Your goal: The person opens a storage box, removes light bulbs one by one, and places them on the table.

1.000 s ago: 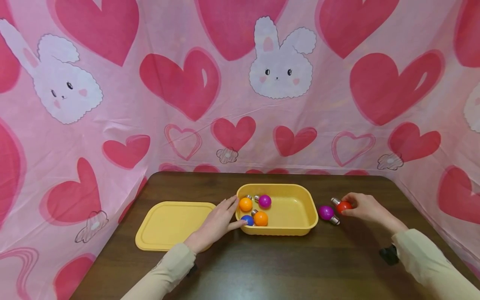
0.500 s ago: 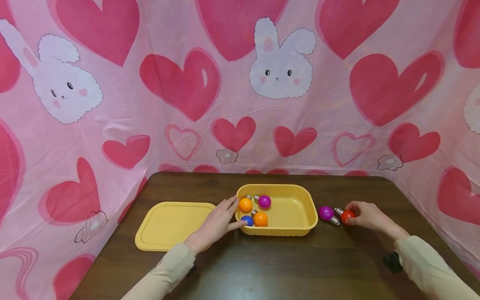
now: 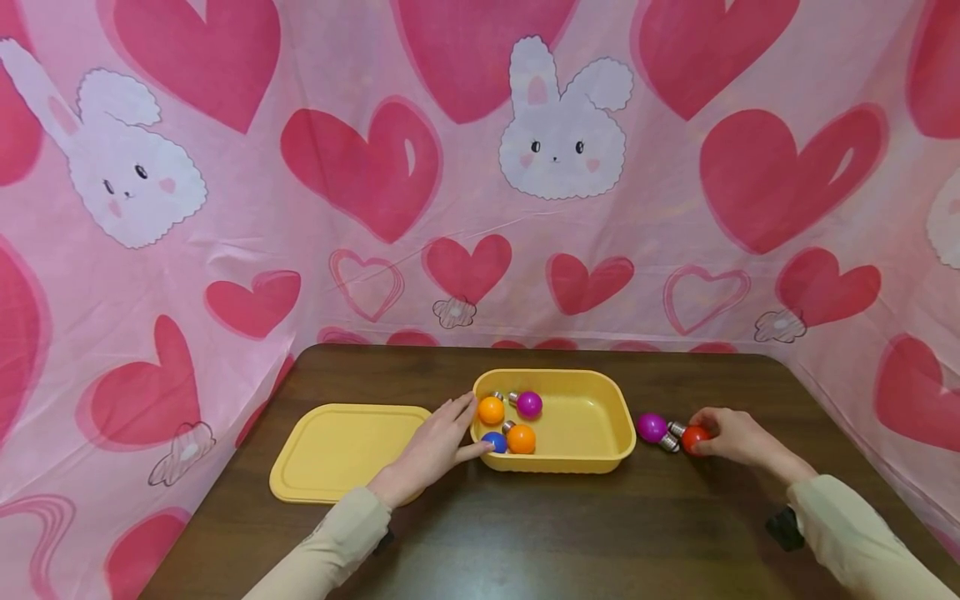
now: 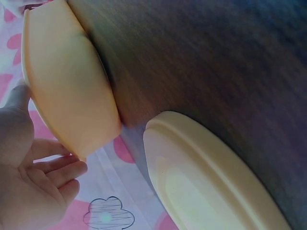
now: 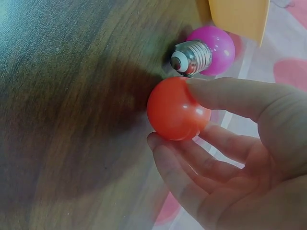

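My right hand (image 3: 735,433) pinches a red light bulb (image 5: 175,110) between thumb and fingers, low at the table's right side. The red bulb's metal base points left, close against the metal base of a purple bulb (image 3: 652,427) lying on the table. My left hand (image 3: 433,442) rests against the left end of a yellow plastic box (image 3: 592,463), its thumb over the rim at the front left corner. Inside the box lie an orange bulb (image 3: 491,410), another orange bulb (image 3: 521,439), a purple bulb (image 3: 529,405) and a blue bulb (image 3: 495,442) partly hidden by the thumb.
A flat yellow lid (image 3: 337,450) lies left of the box, partly under the left forearm. The dark wooden table (image 3: 570,533) ends at a pink heart-and-rabbit cloth (image 3: 645,217) behind and at both sides.
My right hand has moved slightly right and toward me with the red bulb, lowering it beside the purple one. The left hand and box stay as they were.
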Demonstrator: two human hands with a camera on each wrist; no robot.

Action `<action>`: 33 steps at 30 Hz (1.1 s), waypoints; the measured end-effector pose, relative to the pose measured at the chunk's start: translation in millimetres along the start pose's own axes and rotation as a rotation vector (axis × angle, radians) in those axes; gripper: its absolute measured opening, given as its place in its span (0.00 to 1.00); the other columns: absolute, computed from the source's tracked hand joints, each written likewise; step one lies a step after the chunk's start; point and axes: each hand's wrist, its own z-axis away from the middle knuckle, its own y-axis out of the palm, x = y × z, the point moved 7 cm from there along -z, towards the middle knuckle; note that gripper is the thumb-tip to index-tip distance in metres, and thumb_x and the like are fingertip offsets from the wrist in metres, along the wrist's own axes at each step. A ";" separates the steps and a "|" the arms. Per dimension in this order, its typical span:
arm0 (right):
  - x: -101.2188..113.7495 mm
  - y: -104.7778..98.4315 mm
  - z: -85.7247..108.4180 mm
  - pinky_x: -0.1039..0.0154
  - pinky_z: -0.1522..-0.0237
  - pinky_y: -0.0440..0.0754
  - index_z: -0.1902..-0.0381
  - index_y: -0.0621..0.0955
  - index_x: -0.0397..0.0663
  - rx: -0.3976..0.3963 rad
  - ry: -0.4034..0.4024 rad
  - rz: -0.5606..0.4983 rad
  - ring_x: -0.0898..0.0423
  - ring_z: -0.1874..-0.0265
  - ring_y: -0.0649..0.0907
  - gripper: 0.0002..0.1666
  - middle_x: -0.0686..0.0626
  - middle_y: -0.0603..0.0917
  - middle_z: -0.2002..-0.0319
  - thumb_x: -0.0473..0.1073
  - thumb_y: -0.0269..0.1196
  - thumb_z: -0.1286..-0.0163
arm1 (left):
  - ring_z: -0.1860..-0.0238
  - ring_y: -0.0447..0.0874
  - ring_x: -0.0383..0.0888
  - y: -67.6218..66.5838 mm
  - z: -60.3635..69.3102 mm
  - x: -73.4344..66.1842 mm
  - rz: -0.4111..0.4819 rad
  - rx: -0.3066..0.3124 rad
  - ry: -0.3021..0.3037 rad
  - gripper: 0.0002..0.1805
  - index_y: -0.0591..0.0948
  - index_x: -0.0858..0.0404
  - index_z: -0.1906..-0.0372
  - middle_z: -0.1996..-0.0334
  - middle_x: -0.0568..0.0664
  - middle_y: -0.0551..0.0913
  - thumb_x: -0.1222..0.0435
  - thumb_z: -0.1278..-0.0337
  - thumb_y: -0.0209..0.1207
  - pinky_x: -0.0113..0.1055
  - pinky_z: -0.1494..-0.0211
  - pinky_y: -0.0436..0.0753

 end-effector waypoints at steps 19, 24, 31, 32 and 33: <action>-1.0 -0.5 -0.3 0.54 0.61 0.81 0.59 0.81 0.32 0.015 0.009 0.016 0.46 0.63 0.84 0.23 0.38 0.87 0.63 0.43 0.74 0.47 | 0.28 0.69 0.58 -1.1 0.5 -1.2 -0.015 -0.012 0.007 0.43 0.66 0.64 0.27 0.26 0.58 0.66 0.40 0.37 0.57 0.52 0.26 0.70; -0.6 -0.9 0.0 0.53 0.60 0.81 0.58 0.80 0.31 0.025 0.021 0.012 0.45 0.63 0.84 0.23 0.38 0.86 0.62 0.43 0.73 0.46 | 0.28 0.69 0.58 -1.4 1.2 -1.8 -0.019 -0.014 0.013 0.43 0.66 0.65 0.27 0.26 0.59 0.66 0.41 0.38 0.57 0.52 0.26 0.70; 0.3 -1.2 0.6 0.50 0.59 0.82 0.57 0.80 0.30 0.029 0.021 0.009 0.44 0.62 0.84 0.24 0.38 0.86 0.62 0.43 0.73 0.45 | 0.28 0.69 0.58 -1.4 0.9 -1.6 -0.014 -0.014 0.013 0.43 0.66 0.65 0.27 0.26 0.59 0.67 0.41 0.37 0.57 0.52 0.26 0.70; 0.4 -1.4 0.6 0.49 0.59 0.82 0.57 0.80 0.30 0.028 0.019 0.009 0.44 0.62 0.84 0.24 0.38 0.86 0.62 0.43 0.73 0.45 | 0.28 0.69 0.58 -1.4 0.9 -1.6 -0.015 -0.015 0.014 0.43 0.66 0.65 0.27 0.27 0.59 0.67 0.41 0.37 0.57 0.52 0.26 0.70; 0.5 -1.6 0.6 0.50 0.59 0.82 0.58 0.80 0.30 0.027 0.017 0.010 0.44 0.62 0.84 0.24 0.38 0.86 0.63 0.43 0.73 0.46 | 0.28 0.69 0.58 -1.7 1.1 -1.9 -0.017 -0.015 0.014 0.43 0.66 0.65 0.27 0.27 0.59 0.67 0.41 0.37 0.57 0.52 0.26 0.70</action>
